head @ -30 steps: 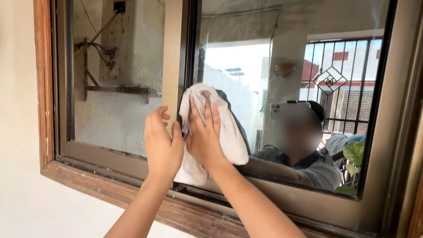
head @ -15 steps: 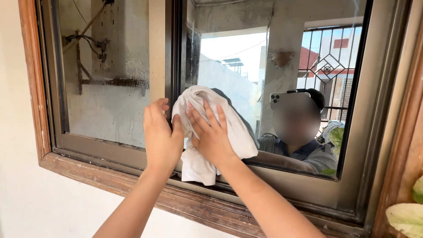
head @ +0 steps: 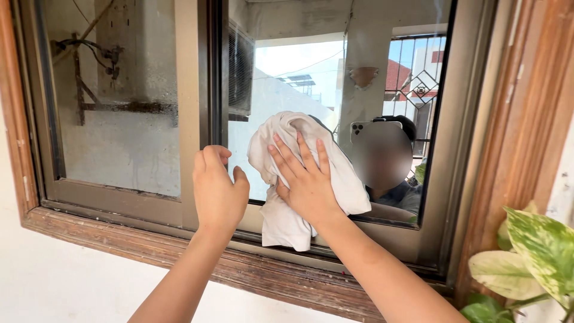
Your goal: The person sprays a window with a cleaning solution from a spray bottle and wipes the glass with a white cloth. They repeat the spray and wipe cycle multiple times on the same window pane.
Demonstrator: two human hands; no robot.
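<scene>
My right hand (head: pixel 305 179) presses a crumpled white cloth (head: pixel 293 221) flat against the right window pane (head: pixel 287 78), fingers spread over it. The cloth hangs down to the pane's lower frame. My left hand (head: pixel 216 190) rests on the dark vertical frame bar (head: pixel 214 72) between the two panes, fingers curled around its edge, just left of the cloth. The glass mirrors a person with a phone on the head.
A wooden window frame (head: pixel 179 263) runs along the sill and up the right side. The left pane (head: pixel 113 119) is dusty, with a metal bracket and cables behind it. Green and yellow plant leaves (head: pixel 532 251) stand at the lower right.
My right hand and the cloth have slid to the right across the pane. My view has shifted right too, bringing the plant leaves into sight. My left hand stays on the frame bar.
</scene>
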